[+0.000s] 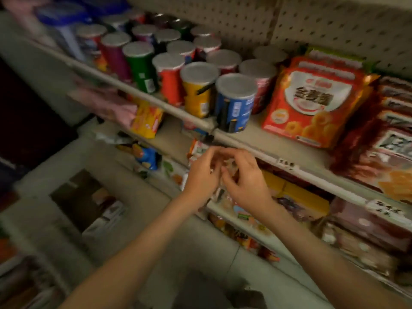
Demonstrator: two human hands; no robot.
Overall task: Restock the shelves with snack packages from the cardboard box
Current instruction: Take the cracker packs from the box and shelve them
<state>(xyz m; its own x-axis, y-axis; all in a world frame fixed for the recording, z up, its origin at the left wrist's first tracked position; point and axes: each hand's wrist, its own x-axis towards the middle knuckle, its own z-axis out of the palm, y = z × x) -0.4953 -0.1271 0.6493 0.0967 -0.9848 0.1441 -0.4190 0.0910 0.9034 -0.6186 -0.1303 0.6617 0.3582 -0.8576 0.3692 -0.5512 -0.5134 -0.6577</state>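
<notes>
A: Starting at the fingers (215,156): curled on the left hand (201,178) and the right hand (246,182) alike, tips nearly meeting. Clamped on something small and pale, or only hovering before the goods behind? Cannot tell; too blurred.

B: Looks like placing or straightening stock at the lip of the middle shelf (289,169). Probably mid-task.

A: Next, most likely, a trip to the cardboard box (145,210), low on the left and well apart from the 2 hands, flaps open, with pale flat snack packages (107,210) inside. Calls for a downward reach and a light pinch on what seems thin, crinkly film.

B: Farther out: stiff cylindrical canisters (234,103) with flat grey lids, 1 puffy orange bag (312,103), perforated pegboard (334,25) behind.
</notes>
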